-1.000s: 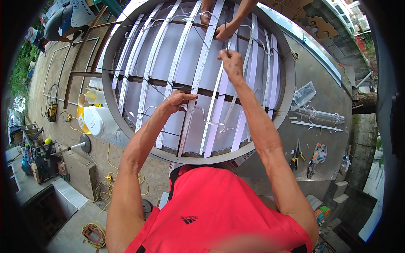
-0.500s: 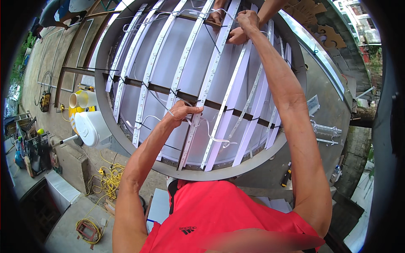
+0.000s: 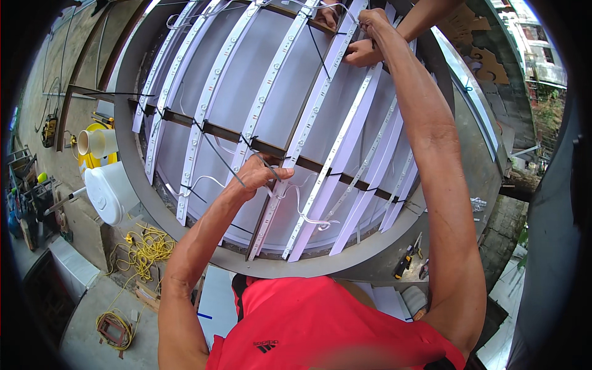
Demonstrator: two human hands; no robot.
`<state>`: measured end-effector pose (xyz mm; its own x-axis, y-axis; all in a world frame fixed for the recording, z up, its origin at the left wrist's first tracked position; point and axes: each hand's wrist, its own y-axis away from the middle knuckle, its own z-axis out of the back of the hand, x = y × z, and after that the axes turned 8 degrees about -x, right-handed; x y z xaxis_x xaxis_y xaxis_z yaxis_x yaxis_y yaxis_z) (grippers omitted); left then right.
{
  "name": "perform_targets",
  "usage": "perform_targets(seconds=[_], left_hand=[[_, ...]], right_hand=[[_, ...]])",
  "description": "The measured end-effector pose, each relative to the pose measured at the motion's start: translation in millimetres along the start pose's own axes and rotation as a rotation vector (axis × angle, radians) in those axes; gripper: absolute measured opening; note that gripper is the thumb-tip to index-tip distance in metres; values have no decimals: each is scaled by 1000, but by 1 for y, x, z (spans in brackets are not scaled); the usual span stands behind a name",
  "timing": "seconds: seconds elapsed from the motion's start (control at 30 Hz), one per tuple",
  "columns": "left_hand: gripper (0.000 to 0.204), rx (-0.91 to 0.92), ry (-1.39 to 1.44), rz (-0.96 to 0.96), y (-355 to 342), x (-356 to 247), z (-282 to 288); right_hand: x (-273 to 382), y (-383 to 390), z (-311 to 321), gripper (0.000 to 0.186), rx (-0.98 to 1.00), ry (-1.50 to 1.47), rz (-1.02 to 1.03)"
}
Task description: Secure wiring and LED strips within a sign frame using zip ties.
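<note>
A large round metal frame (image 3: 345,262) lies before me, crossed by several white LED strips (image 3: 265,92) on pale backing bars. A dark crossbar (image 3: 216,129) runs beneath them, with black cable ties (image 3: 217,151) fastened round it. My left hand (image 3: 262,175) is closed on a middle LED strip beside the crossbar, thumb across its top. Thin white wires (image 3: 299,206) hang near it. At the far end of the same strip, my right hand (image 3: 374,24) is closed in a pinch; what it grips is hidden. A co-worker's hand (image 3: 362,54) reaches in just below it.
Another hand (image 3: 328,15) shows at the frame's far side. To the left stand a white bucket (image 3: 110,194) and a yellow pail (image 3: 92,143). Yellow cable (image 3: 145,253) lies coiled on the floor. Pliers (image 3: 407,262) lie near the frame's right front. Cardboard cutouts (image 3: 484,55) are at far right.
My view has shifted, so the frame sits slightly left and lower. My left hand stays on the strip; my right hand stays at the far end, beside the co-worker's hand.
</note>
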<state>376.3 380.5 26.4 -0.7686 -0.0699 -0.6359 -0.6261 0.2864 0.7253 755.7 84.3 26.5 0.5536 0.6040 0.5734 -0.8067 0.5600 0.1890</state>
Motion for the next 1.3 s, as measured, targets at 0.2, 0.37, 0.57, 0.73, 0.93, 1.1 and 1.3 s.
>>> perform_targets(seconds=[0.2,0.37,0.57,0.73,0.93,1.1,1.3], left_hand=[[53,17,-78,41,2,-4,1],[58,24,-78,32,3,-4,0],[61,41,-73,49,4,-6,0],[62,23,-71,55,5,-7,-1],[65,33,-92,59,1,-3,1],[69,25,-133,-12,-1,2,0],[77,25,-142,10,0,4,0]], right_hand=[[8,-3,9,40,44,102,-35],[1,8,1,12,-93,-498,-283],[14,27,7,15,-65,-588,-288],[14,27,1,17,-107,-501,-283],[20,13,-6,16,-139,-499,-290],[15,7,-7,18,-108,-578,-329],[1,-12,-19,19,-124,-379,-233]])
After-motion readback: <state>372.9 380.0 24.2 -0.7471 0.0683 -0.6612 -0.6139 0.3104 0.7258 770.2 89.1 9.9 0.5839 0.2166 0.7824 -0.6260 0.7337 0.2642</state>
